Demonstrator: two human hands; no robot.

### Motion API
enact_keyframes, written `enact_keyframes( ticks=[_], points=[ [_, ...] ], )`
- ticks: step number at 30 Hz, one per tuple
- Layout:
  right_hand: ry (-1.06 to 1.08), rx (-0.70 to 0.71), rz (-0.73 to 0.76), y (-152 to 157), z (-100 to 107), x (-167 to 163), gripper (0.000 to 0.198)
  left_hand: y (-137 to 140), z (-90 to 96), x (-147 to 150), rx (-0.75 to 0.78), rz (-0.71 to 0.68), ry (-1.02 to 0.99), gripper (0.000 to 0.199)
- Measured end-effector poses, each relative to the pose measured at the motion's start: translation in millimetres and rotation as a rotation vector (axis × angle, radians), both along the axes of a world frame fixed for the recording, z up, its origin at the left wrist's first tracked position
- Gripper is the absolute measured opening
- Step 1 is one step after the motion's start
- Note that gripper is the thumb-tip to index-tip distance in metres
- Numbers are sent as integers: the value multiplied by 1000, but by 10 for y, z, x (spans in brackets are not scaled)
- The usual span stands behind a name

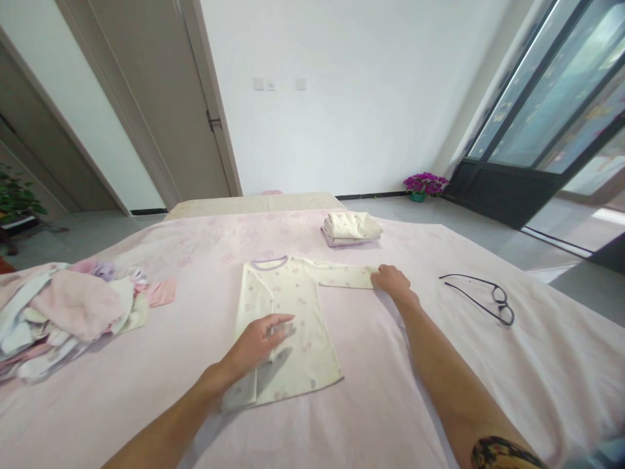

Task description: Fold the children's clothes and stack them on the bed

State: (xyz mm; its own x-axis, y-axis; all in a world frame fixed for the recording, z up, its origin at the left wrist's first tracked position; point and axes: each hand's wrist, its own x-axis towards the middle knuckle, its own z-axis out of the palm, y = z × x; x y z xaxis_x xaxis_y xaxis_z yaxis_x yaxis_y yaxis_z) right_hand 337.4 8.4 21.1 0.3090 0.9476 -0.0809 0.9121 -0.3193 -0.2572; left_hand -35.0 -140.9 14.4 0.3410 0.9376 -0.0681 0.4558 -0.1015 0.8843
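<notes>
A cream long-sleeved shirt (297,326) with a small print and a lilac neckband lies flat on the pink sheet. Its left side is folded inward over the body, and the right sleeve stretches out sideways. My right hand (392,281) is closed on the cuff of that sleeve, fingers pinched together. Over the folded left part hovers my left hand (263,339), fingers extended and thumb apart, holding nothing. A shadow falls on the shirt beneath it.
A neat stack of folded clothes (354,228) sits at the far side of the sheet (195,312). To the left is a loose pile of clothes (73,306). Black-framed glasses (498,303) lie at the right. A flower pot (418,195) stands on the floor.
</notes>
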Motion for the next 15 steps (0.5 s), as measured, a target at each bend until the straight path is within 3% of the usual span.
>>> enact_keyframes(
  ticks=[3,6,8,10,11,13,15],
  points=[
    [72,44,47,-2,116,-267,28,221,120,89,-95,111,-295,44],
    [202,105,175,-130,258,-771,28,498,236,271,-198,131,-547,54],
    [528,137,421,-278,348,-1137,29,696,285,421,-281,147,-670,58],
    [852,51,685,-431,404,-1405,30,875,284,559,-324,251,-722,55],
    [942,22,732,-498,411,-1477,30,953,265,612,-326,329,-726,51],
    [995,33,667,-602,375,-1487,29,1081,206,670,-302,492,-705,40],
    [860,96,510,-691,282,-1363,30,1184,158,661,-274,605,-686,30]
  ],
)
